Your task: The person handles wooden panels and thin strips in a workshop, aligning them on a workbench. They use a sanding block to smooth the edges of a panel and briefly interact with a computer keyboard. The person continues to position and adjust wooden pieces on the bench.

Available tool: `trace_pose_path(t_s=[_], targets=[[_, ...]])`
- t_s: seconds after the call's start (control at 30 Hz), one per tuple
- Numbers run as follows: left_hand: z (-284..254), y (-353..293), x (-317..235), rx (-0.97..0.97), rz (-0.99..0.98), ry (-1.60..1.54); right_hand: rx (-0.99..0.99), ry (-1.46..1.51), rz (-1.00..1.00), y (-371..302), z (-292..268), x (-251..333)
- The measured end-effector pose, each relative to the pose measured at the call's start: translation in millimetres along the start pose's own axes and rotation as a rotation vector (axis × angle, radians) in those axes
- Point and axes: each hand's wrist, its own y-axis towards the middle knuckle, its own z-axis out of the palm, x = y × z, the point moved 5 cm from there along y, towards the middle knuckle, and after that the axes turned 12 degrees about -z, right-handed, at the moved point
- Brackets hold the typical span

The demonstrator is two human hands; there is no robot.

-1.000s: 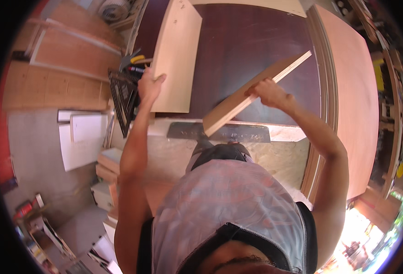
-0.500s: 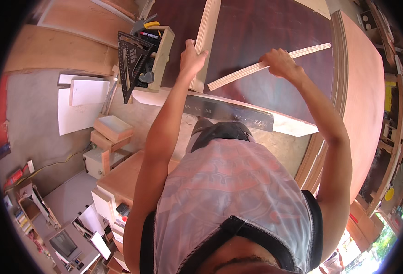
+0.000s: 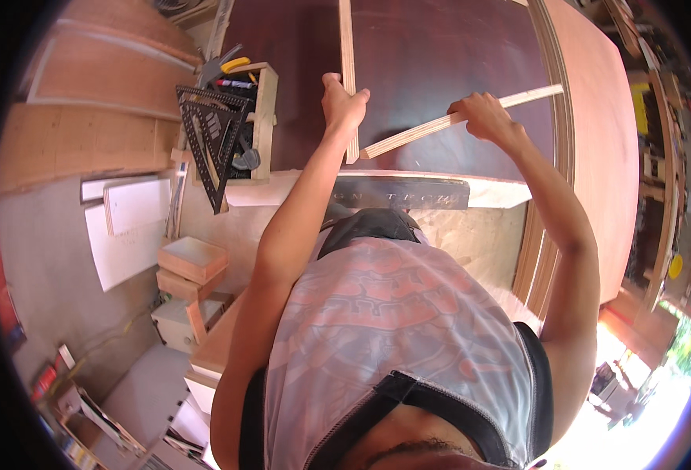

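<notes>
My left hand (image 3: 344,106) is closed around a long plywood strip (image 3: 347,43) that runs away from me across a dark reddish-brown tabletop (image 3: 291,47). The strip's far end passes out of the picture. My right hand (image 3: 484,119) grips a shorter plywood strip (image 3: 412,139), held slantwise over the same top. Its lower left end comes close beside the near end of the long strip; whether the two touch, I cannot tell. The far right end of the shorter strip reaches toward the layered edge of a pale panel (image 3: 600,149).
Left of the strips stands a wooden tool box (image 3: 264,117) with a yellow-handled tool (image 3: 234,64) and markers. A black triangular square (image 3: 211,133) leans on its side. Along the table's near edge lies a dark metal rule (image 3: 408,193). White boards (image 3: 130,227) lean at the left.
The long strip has turned, now showing a narrower side, and stands straighter. The near ends of both strips have come closer together. The whole view has shifted slightly.
</notes>
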Motion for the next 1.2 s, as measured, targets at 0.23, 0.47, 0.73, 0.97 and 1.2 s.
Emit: trace_pose_path(t_s=[0.23,0.47,0.73,0.97,1.2], targets=[[3.6,2.4,-8.5,0.017,0.006,-0.085,0.016,0.014,0.059,1.6,-4.3,4.1],[7.7,14.1,-9.2,0.021,0.033,-0.110,-0.079,0.030,0.016,5.0,-0.8,-6.8],[0.5,12.1,6.8,0.199,0.056,-0.074,-0.249,0.124,-0.200,15.4,6.9,64.0],[1.3,-29.5,27.4,0.114,0.085,0.032,-0.592,0.044,-0.286,-10.8,7.9,43.4],[-27.2,-64.1,16.9,0.222,0.412,0.445,-0.490,-0.022,-0.262,-28.5,13.8,-2.0]])
